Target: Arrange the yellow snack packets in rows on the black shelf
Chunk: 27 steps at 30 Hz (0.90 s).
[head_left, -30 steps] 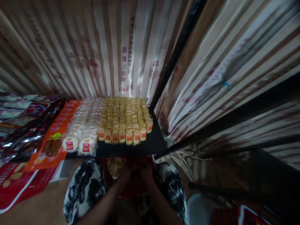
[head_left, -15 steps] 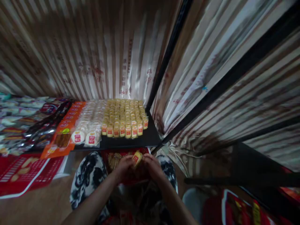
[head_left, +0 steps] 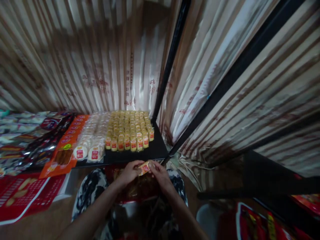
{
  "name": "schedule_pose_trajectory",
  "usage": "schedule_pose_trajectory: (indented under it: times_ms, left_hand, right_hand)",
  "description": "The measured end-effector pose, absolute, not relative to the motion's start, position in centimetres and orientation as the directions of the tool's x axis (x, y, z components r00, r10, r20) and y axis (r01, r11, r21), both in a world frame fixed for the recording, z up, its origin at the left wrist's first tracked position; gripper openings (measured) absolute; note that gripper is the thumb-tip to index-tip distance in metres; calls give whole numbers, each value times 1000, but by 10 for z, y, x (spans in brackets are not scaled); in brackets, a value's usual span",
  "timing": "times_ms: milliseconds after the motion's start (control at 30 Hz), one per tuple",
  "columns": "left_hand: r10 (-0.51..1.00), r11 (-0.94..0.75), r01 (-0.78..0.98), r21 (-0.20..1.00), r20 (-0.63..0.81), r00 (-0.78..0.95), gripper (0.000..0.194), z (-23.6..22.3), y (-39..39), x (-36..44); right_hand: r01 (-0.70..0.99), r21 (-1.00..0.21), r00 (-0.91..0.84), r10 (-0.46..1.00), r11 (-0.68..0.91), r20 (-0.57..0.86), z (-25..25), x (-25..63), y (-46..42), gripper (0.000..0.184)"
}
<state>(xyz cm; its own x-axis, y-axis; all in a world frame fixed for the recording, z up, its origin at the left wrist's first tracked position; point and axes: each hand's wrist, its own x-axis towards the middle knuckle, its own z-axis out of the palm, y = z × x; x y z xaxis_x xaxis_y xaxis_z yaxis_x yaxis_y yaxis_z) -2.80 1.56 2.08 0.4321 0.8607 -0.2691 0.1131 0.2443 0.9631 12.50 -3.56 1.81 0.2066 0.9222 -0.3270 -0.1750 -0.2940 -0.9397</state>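
Between my hands is a small wrapped snack pack (head_left: 144,168), yellow with a red label facing up. My left hand (head_left: 131,172) grips its left end, and my right hand (head_left: 157,170) pinches the right end. Below them, between my knees, sits a dark red container (head_left: 125,201) with wrapped pieces in it, dim and partly covered by my arms. Just beyond, several rows of similar yellow packs (head_left: 127,133) stand on a black shelf (head_left: 156,148). White round wrapped cakes (head_left: 95,154) lie in rows to their left.
An orange packet (head_left: 62,153) and dark shiny packets (head_left: 42,143) cover the shelf's left part. Red printed bags (head_left: 25,193) hang at lower left. Black poles (head_left: 172,63) cross before a pleated curtain (head_left: 112,66). A red bag (head_left: 255,220) lies at lower right.
Both hands have risen slightly toward the shelf edge with the snack pack, which has turned flatter, its label more upward. The camera view has shifted a little.
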Motion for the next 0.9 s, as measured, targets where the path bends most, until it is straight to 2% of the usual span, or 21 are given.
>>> schedule_pose_trajectory:
  times_ms: [67,200,267,333,400,467,533,600,700,900]
  left_hand:
    - [860,207,179,962,-266,436,41,24,21,-28]
    - [885,254,198,947,-310,346,50,29,32,-21]
    - [900,271,186,944,-317,300,48,32,36,-15]
    - [926,214,222,951,-269,264,40,35,40,-8]
    - [954,80,319,944,-165,250,35,39,46,-3]
    - [953,-68,413,908,-63,298,34,45,54,1]
    - [919,-194,449,872,1,395,34,52,62,7]
    - [876,-293,459,839,43,481,33,60,70,16]
    - [849,-373,498,783,72,523,34,71,80,35]
    - [870,-386,488,783,133,475,33,72,95,65]
  right_hand:
    - [-157,-938,219,916,-308,-337,15,127,-34,48]
    - [-275,-923,350,866,-270,-357,-1,124,-29,40]
    - [-304,-921,380,856,-243,-351,-8,122,-25,39]
    - [-297,-922,368,861,-249,-351,-13,121,-22,43]
    - [-181,-949,372,875,-259,-310,-12,122,-21,48]
    - [108,-974,447,885,-198,-130,-6,127,-21,51]
    - [445,-892,454,878,-74,153,1,134,-21,52]
    - [642,-765,351,871,43,344,8,141,-18,51]
    - [716,-694,276,880,81,387,11,152,-5,49]
    - [642,-764,446,844,-69,299,1,166,32,49]
